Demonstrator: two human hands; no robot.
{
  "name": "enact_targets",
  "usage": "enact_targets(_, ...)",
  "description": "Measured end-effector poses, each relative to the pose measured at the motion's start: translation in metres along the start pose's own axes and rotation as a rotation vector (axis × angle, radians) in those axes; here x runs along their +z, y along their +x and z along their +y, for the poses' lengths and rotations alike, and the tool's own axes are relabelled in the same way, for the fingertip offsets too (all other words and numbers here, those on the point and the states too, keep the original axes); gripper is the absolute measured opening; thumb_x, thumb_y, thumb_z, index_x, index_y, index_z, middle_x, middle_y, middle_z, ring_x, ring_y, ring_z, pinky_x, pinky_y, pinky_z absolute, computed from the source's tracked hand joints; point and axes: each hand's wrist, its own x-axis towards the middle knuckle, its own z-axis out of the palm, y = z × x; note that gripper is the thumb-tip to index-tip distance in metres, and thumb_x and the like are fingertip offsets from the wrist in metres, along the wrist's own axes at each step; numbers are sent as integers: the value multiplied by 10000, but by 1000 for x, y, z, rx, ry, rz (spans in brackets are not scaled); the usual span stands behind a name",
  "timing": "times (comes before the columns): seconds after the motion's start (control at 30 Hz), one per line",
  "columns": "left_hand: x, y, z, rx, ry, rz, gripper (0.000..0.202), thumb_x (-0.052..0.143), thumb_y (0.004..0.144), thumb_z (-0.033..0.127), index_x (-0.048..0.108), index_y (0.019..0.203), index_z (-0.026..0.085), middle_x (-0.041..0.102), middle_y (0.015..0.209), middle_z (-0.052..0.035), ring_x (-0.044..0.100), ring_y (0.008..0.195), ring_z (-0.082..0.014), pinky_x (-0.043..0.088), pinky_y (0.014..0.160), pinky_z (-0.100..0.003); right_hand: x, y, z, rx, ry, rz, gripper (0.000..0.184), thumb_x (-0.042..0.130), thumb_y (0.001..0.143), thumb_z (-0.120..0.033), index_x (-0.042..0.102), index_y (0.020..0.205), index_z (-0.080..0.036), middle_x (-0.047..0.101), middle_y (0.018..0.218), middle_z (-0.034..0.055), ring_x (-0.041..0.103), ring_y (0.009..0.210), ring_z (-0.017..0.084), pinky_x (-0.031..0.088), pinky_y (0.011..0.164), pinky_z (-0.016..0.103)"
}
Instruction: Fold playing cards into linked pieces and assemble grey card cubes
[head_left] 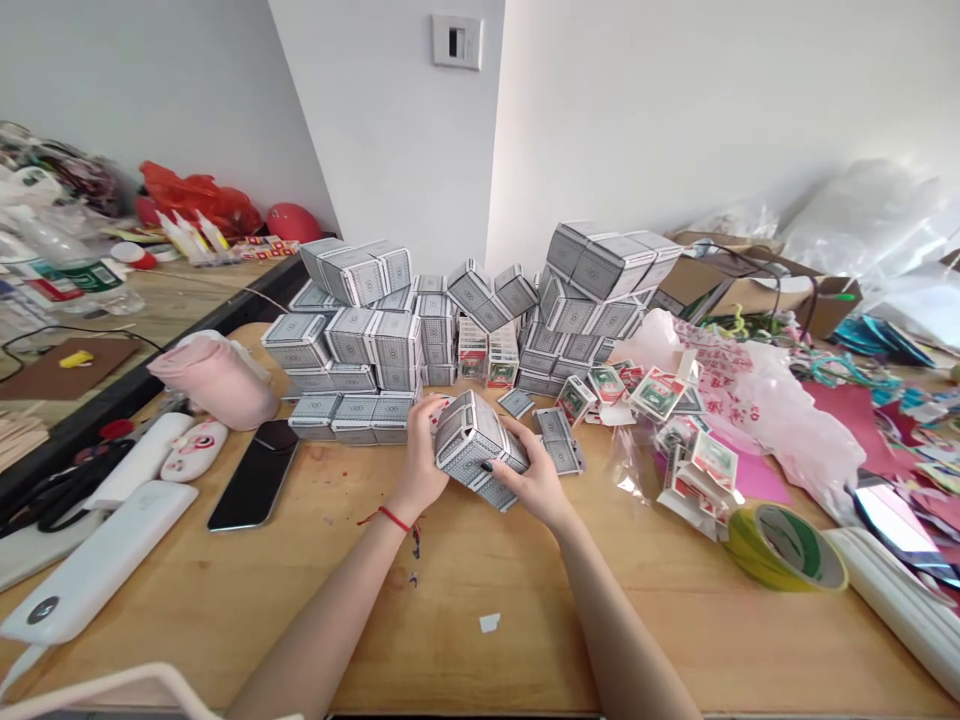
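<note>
Between my two hands, above the wooden table, is a block folded from playing cards [474, 440] with grey patterned backs, tilted toward me. My left hand [426, 462] wraps round its left side, most fingers hidden behind it. On the right side, my right hand [536, 472] presses with a dark-nailed thumb on the front face. Behind it stand stacked card blocks [375, 345] on the left and more stacked card blocks [592, 290] on the right. Loose folded cards [556, 440] lie just right of my right hand, beside a small card piece [516, 402].
Open card boxes [701, 470] and a yellow tape roll [784, 548] lie on the right, near a crumpled plastic bag [720, 370]. A phone [253, 475], a white power bank [101, 560] and a pink pouch [217, 380] lie left. A paper scrap [490, 623] is in front.
</note>
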Motion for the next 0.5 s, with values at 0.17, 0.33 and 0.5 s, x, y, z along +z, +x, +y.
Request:
enact_targets(0.17,-7,-10,-14,-430,-431,-229,461,521,799,253,427,1244,176,618,1036,-107,619,883,-184,527,730,-333,-2,-1,3,-115,-127,30,665,777,593,-324,525,1205,-262,558,1206,68,483,1111,280,327,995,427)
enact_targets(0.33,-20,-12,-4,-696,-761,-111,417,421,823,251,500,1226,185,665,1030,-90,644,808,-179,529,626,-307,3,-3,7,-158,-218,5,786,793,564,-342,465,1275,-280,558,1185,77,470,1074,301,318,981,472)
enact_targets(0.5,-12,2,13,-748,-684,-38,383,571,780,315,572,1148,211,643,1128,-71,617,981,-206,524,757,-308,11,-6,10,-80,-168,-75,903,723,653,-401,252,1408,-247,546,1201,94,482,1088,287,332,980,447)
